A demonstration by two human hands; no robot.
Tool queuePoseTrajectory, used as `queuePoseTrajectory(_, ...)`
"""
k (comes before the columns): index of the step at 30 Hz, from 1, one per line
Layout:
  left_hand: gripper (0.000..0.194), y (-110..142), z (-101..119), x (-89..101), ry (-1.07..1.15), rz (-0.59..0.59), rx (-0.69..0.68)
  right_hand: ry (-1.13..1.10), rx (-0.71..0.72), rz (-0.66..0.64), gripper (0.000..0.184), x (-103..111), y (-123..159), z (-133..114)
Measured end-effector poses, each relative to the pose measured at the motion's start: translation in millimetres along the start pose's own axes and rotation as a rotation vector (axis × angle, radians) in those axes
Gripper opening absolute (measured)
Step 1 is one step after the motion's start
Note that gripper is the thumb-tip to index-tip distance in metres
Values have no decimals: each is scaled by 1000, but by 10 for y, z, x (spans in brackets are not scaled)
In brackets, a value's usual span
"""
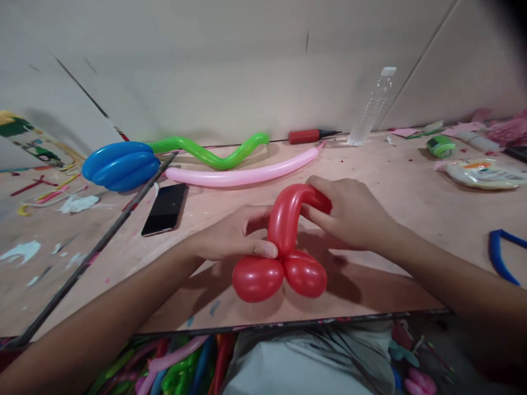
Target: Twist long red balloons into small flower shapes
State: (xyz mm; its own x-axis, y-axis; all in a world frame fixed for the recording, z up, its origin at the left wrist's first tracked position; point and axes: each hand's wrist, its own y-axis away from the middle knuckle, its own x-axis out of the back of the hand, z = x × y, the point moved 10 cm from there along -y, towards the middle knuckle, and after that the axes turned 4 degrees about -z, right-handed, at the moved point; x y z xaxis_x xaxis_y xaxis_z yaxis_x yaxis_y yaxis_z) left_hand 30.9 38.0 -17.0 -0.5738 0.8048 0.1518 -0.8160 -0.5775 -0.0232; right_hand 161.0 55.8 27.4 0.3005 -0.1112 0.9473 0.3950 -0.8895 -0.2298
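Note:
A red modelling balloon (pixel 284 241) is held over the table's front edge, with two round bubbles twisted at its lower end and a longer section arching upward. My left hand (pixel 230 236) is closed on the balloon at the twist just above the two bubbles, thumb pressed on the joint. My right hand (pixel 349 211) is closed around the upper, bent end of the same balloon. Both forearms reach in from the bottom corners.
On the pinkish table (pixel 411 219) lie a long pink balloon (pixel 242 174), a green balloon (pixel 209 153) joined to a blue folded balloon (pixel 119 164), a black phone (pixel 165 208), a thin dark rod (pixel 94 252), a red hand pump (pixel 308 135), a clear bottle (pixel 373 107), a blue balloon piece (pixel 500 255) and craft clutter at right.

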Motion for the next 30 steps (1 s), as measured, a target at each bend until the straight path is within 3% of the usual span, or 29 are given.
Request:
queuePoseTrajectory(7, 55, -8, -81, 218, -155, 186, -67, -352, 108, -172, 13, -210, 81, -161)
queuePoseTrajectory(11, 80, -8, -257, 155, 75, 245, -53, -475, 195, -198, 12, -203, 140, -256)
queuePoseTrajectory(15, 77, -29, -338, 23, 244, 242, -76, -572, 197, -187, 22, -178, 170, -278)
queuePoseTrajectory(19, 61, -9, -273, 92, 152, 336, -118, -598, 175, -224, 27, -258, 158, -245)
queuePoseTrajectory(23, 51, 33, -225, 173, -4, 413, -96, -549, 145, -174, 30, -272, 102, -142)
queuePoseTrajectory(30, 67, 26, -154, 166, -3, 413, -135, -586, 96, -108, 18, -237, 23, -83)
